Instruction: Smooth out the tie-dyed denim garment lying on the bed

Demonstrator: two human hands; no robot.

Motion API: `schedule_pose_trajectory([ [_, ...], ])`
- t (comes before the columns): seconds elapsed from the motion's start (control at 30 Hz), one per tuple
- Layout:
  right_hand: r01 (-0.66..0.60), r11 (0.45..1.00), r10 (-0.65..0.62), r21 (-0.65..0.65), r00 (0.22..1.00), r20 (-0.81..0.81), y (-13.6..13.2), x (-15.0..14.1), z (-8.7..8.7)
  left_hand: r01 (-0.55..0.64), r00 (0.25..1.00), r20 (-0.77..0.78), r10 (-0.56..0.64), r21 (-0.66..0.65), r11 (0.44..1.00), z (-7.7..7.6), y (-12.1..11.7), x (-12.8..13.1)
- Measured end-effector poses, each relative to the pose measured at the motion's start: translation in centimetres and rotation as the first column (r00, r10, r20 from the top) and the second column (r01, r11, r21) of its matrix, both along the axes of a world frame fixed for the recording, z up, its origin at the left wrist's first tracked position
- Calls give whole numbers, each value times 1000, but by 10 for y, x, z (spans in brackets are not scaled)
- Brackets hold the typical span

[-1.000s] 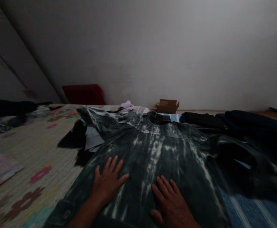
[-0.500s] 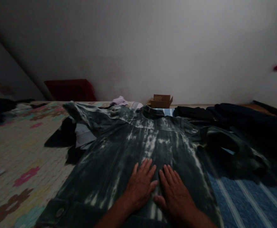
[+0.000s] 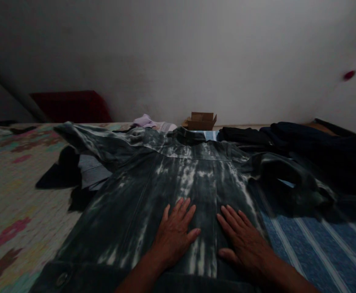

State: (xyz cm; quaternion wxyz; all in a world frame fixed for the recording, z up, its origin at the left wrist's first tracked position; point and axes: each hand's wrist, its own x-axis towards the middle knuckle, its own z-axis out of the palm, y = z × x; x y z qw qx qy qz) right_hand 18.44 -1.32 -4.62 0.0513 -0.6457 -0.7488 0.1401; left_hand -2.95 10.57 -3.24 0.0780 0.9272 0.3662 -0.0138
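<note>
A dark bleach-streaked denim jacket (image 3: 153, 183) lies spread back-up on the bed, collar toward the wall. My left hand (image 3: 174, 234) rests flat on the middle of its back, fingers stretched out. My right hand (image 3: 245, 240) lies flat beside it, a little to the right, fingers apart, near the jacket's right side seam. Neither hand holds anything. One sleeve reaches out to the upper left, the other is bunched up at the right (image 3: 290, 183).
A floral bedsheet (image 3: 16, 203) covers the left, a blue striped sheet (image 3: 315, 248) the right. Dark clothes (image 3: 312, 142) are piled at the back right, and some dark and grey garments (image 3: 74, 171) lie under the left sleeve. A small cardboard box (image 3: 201, 121) and a red cushion (image 3: 70, 106) sit by the wall.
My left hand slid rightward to the jacket's middle, then both hands drew slightly apart, my right hand moving toward the right seam. The view has shifted to the right.
</note>
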Motion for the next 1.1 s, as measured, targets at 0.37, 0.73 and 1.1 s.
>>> schedule_pose_trajectory([
  [0.37,238,963,-243,128,970,20,-13,10,-21,-82,996,-38,82,8,997,1,2,1],
  [0.73,365,915,-378,172,925,44,-3,17,-22,-83,994,-71,77,-80,993,28,13,5],
  [1.1,253,950,-263,185,964,34,85,7,-13,-188,982,-27,188,-18,982,4,107,35],
])
